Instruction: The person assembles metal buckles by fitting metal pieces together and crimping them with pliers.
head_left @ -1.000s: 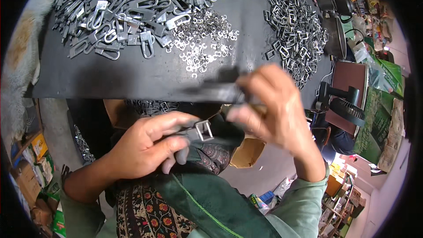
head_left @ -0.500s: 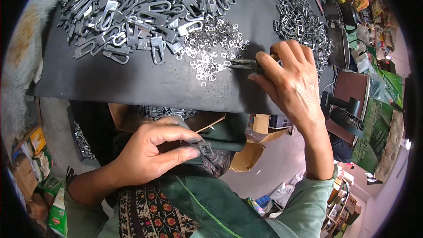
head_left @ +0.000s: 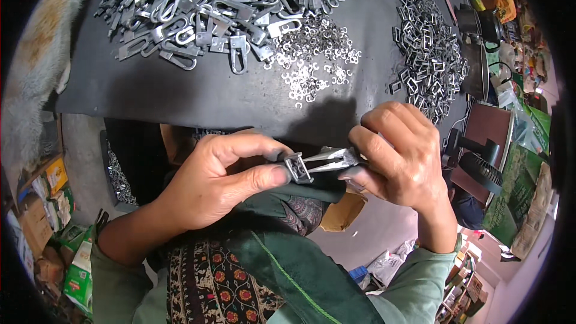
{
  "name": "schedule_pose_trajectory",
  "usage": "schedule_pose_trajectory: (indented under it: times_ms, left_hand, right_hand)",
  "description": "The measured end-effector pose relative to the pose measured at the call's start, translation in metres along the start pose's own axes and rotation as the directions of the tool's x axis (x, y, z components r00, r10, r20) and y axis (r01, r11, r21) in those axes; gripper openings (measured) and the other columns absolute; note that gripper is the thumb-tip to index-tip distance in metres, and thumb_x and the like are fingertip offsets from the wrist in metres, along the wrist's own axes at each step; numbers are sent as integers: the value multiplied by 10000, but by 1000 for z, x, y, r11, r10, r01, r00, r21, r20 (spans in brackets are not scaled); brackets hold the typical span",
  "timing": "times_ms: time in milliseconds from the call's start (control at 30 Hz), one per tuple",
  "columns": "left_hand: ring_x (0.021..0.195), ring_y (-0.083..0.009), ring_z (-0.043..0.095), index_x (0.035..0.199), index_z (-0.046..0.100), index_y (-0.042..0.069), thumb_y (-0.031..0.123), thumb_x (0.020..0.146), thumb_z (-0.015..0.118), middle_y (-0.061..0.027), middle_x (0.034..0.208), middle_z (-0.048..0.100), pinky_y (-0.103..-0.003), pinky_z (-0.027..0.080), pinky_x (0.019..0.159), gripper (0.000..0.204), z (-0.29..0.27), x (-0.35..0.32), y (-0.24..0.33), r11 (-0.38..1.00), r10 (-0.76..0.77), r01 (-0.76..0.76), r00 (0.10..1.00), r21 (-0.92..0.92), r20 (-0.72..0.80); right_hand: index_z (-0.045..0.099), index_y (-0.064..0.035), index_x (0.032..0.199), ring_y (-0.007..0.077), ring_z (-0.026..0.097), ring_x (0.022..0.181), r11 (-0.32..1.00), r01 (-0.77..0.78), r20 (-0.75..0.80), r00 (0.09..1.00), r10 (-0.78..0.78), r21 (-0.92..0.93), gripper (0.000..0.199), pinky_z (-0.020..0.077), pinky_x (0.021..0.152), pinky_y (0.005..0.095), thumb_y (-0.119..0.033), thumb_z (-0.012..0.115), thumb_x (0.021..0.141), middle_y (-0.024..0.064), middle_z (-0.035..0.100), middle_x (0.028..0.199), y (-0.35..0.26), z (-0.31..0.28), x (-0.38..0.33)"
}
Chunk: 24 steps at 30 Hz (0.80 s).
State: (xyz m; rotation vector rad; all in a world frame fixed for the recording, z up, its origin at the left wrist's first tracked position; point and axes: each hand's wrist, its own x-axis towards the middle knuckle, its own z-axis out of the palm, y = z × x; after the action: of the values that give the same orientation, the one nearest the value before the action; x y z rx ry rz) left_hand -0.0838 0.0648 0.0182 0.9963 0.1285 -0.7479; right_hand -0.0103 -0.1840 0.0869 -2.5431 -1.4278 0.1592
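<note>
Square buckle (head_left: 298,168): bright metal, smooth. Pliers (head_left: 329,159): dull grey steel. Surface (head_left: 198,93): matt black sheet, faintly scuffed. Snap hooks (head_left: 204,6), small rings (head_left: 315,54), square buckles pile (head_left: 429,48): shiny silvery metal. Green strap (head_left: 300,264): woven cloth, matt.

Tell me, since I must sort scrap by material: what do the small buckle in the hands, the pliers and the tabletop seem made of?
The small buckle, pinched in the left hand, looks like bare silvery metal, probably steel, going by its grey sheen. The pliers in the right hand show bright, polished metal jaws. The tabletop is a matte black sheet; rubber or painted board, I cannot tell which.
</note>
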Motion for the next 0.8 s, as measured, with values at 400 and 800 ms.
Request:
schedule_pose_trajectory:
  times_ms: [400, 800]
  left_hand:
    - [817, -42, 551, 1075, 641, -6, 81, 915, 665, 20, 908, 619, -204, 443, 737, 183, 0, 1, -2, 999, 36, -36, 999, 16, 36]
    - [870, -350, 617, 1163, 609, 13, 205, 780, 779, -183, 1056, 585, -402, 498, 777, 461, -5, -11, 23, 72, 740, -168, 669, 983, 60]
  right_hand:
    - [617, -69, 862, 228, 541, 669, 999, 33, -48, 998, -33, -3, 330, 413, 567, 347, -357, 721, 740, 53, 520, 772, -6, 4, 5]
    - [618, -55, 886, 242, 540, 702, 982, -187, 60, 980, 188, -19, 327, 407, 612, 368, -272, 770, 694, 58, 520, 771, -30, 8, -21]
